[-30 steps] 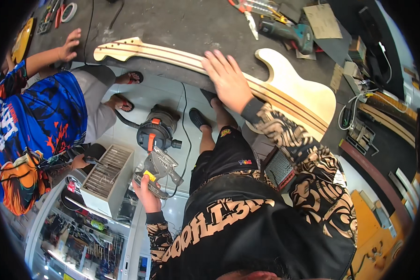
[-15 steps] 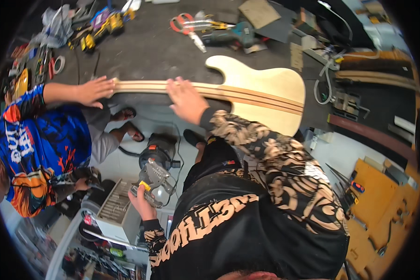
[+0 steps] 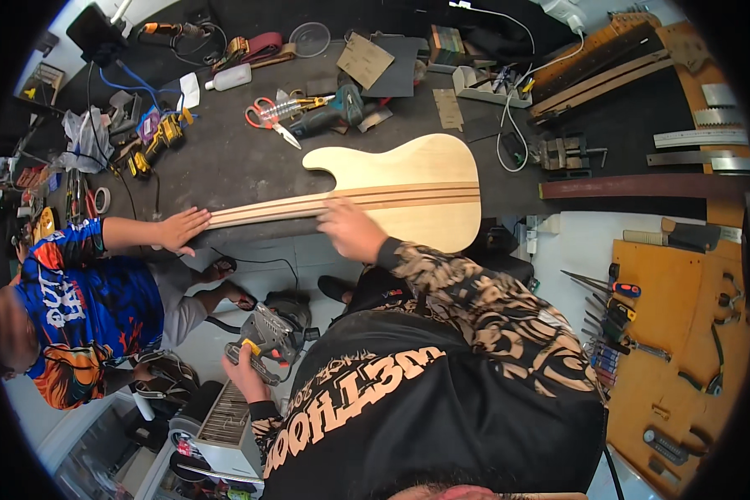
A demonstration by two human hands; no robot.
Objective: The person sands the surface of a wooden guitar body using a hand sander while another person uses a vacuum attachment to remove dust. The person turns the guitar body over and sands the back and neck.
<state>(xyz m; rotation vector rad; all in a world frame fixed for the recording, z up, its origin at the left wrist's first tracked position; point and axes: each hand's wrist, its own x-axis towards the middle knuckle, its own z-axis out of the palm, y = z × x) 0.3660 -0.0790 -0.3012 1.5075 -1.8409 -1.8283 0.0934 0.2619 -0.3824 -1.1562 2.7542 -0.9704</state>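
Note:
A pale wooden guitar body (image 3: 425,167) with darker centre stripes lies on the dark workbench, its long neck (image 3: 258,211) pointing left. My right hand (image 3: 352,229) rests its slightly bent fingertips on the neck where it meets the body, gripping nothing. Low at my left side, my left hand (image 3: 246,375) is closed on a grey power tool (image 3: 273,337) with a metal plate and yellow label. A co-worker's hand (image 3: 183,229) lies over the far end of the neck, hiding the headstock.
The bench (image 3: 217,175) carries scissors (image 3: 271,117), drills (image 3: 158,142), cables and blades along its right end. A co-worker (image 3: 92,308) stands at left. Below are a vacuum (image 3: 296,308), a slotted box (image 3: 225,421) and an orange tool board (image 3: 658,333) at right.
The co-worker's hand has come down onto the neck's far end. My right hand has shifted toward the guitar body, fingers now more bent. The view has swung, showing more bench.

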